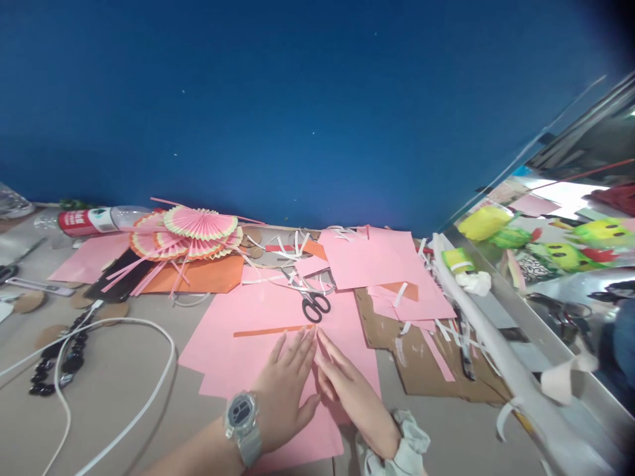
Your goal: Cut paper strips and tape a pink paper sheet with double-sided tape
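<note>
My left hand (285, 387), wearing a clear digital watch, lies flat with its fingers stretched out on layered sheets of pink paper (223, 363). A narrow orange paper strip (268, 332) runs across the pink paper, its right end at the fingertips of both hands. My right hand (350, 390), with a pale scrunchie at the wrist, has its fingers drawn in at that end; the exact grip is partly hidden. Just beyond the fingertips lie black-handled scissors (316, 307), their blades among paper scraps.
Pleated paper fans (198, 228) and a plastic bottle (94, 220) stand back left. A white cable (169, 360) loops at left by a black bead string (74, 357). Brown cardboard (421, 373) lies at right, beside a white-edged tray (526, 390). A blue wall (297, 112) rises behind.
</note>
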Action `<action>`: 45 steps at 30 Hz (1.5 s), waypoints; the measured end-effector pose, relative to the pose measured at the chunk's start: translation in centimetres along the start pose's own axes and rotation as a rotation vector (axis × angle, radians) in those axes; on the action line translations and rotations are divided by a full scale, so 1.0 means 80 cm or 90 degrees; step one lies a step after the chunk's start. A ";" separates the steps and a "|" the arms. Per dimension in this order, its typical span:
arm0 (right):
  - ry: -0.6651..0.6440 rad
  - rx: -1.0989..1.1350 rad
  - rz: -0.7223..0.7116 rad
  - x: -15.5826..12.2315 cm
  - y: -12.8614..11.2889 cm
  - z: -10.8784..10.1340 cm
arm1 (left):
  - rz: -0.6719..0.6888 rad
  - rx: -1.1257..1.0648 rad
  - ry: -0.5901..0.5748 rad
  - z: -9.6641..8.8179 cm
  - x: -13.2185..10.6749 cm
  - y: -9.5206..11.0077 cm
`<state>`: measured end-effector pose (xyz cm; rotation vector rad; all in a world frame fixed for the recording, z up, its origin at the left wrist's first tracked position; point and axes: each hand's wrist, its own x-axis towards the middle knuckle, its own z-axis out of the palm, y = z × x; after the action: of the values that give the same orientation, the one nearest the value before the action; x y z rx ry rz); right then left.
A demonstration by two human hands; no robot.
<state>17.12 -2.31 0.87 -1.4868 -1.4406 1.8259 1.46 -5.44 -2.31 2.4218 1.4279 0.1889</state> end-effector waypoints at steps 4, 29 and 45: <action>0.003 -0.012 0.014 -0.001 -0.006 0.001 | 0.005 0.006 0.004 -0.003 0.001 0.001; 0.129 -0.422 -0.074 -0.058 0.005 -0.036 | 0.013 0.071 0.057 0.004 0.000 -0.001; 0.175 -0.467 -0.179 0.061 -0.021 -0.047 | 0.010 0.087 0.052 0.007 0.001 -0.002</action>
<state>18.15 3.92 0.23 -1.6380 -2.1559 0.9098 1.52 -5.40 -2.88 2.5627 1.5033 0.2026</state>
